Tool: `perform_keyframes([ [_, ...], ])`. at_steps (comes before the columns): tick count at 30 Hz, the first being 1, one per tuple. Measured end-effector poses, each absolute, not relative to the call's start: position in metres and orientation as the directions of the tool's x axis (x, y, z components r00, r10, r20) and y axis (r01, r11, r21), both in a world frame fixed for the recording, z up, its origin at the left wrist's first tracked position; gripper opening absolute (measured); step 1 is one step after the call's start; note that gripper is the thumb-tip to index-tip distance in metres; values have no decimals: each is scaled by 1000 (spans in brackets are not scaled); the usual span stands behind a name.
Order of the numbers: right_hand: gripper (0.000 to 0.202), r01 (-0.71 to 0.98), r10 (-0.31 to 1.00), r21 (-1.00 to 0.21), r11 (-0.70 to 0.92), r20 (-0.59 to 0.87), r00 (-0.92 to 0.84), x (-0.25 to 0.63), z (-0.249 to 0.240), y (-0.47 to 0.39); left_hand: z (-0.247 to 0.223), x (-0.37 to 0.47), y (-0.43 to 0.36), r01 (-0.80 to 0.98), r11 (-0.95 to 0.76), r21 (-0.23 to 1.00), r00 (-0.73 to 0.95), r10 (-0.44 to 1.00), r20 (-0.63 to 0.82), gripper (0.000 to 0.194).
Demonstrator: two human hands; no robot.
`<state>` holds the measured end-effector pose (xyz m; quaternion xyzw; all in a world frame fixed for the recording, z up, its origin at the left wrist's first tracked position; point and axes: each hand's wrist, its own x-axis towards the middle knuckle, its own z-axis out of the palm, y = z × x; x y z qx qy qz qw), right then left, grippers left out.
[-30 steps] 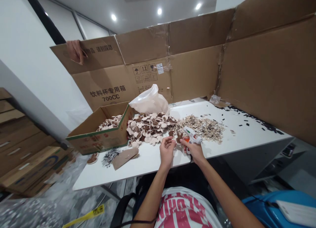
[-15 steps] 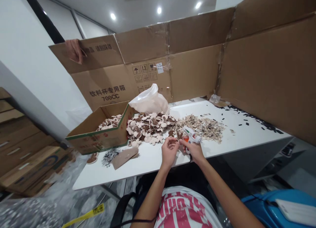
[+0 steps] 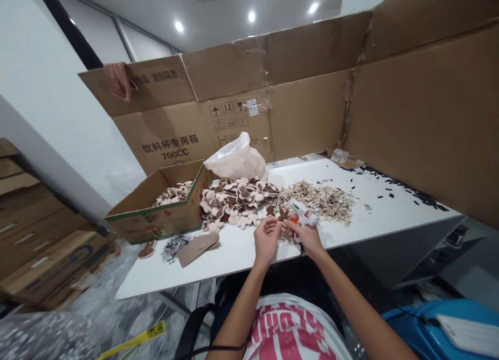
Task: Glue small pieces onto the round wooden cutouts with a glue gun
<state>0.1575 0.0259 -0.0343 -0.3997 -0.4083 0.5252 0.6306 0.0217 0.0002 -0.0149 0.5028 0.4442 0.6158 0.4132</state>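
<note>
My left hand [image 3: 266,240] and my right hand [image 3: 307,239] meet above the front edge of the white table. Their fingertips pinch a thin pale cord [image 3: 281,223] between them. Just beyond the right fingers lies a white glue gun [image 3: 303,213] with an orange part; my hand partly hides it. Two brown flower-like felt pieces [image 3: 284,213] are right behind the fingertips. Farther left spreads a heap of pink and brown felt pieces [image 3: 237,199]. To the right of it is a tangled pile of thin pale cords [image 3: 331,201].
An open carton [image 3: 156,222] holding more felt pieces stands at left, beside a white plastic bag [image 3: 237,160]. Brown card sheets [image 3: 198,248] and small dark strips [image 3: 175,247] lie near the front. Cardboard walls [image 3: 312,113] enclose the back and right. Another person's hand [image 3: 119,81] rests over the cardboard.
The pale cord shows more plainly between my fingertips. My left fingers have shifted very slightly; both hands stay in nearly the same place.
</note>
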Motion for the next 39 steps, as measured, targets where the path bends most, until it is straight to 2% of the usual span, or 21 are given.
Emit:
perform_keyframes([
  [5,50,-352,988,-924,148,121,98,158,-31,24,-9,19,-3,35,-334,942,-234,914,333,29],
  [9,49,-360,987,-919,160,145,68,159,-33,25,-9,17,-3,75,-343,936,-232,907,352,28],
  [17,49,-351,984,-922,162,177,-12,162,-36,25,-12,16,0,76,-341,937,-211,913,350,29],
  [31,55,-333,988,-933,135,152,-23,163,-25,22,-14,16,1,32,-330,943,-223,918,329,32],
  [39,56,-317,985,-937,144,166,-42,164,-32,24,-13,17,-1,90,-335,938,-223,911,347,31],
])
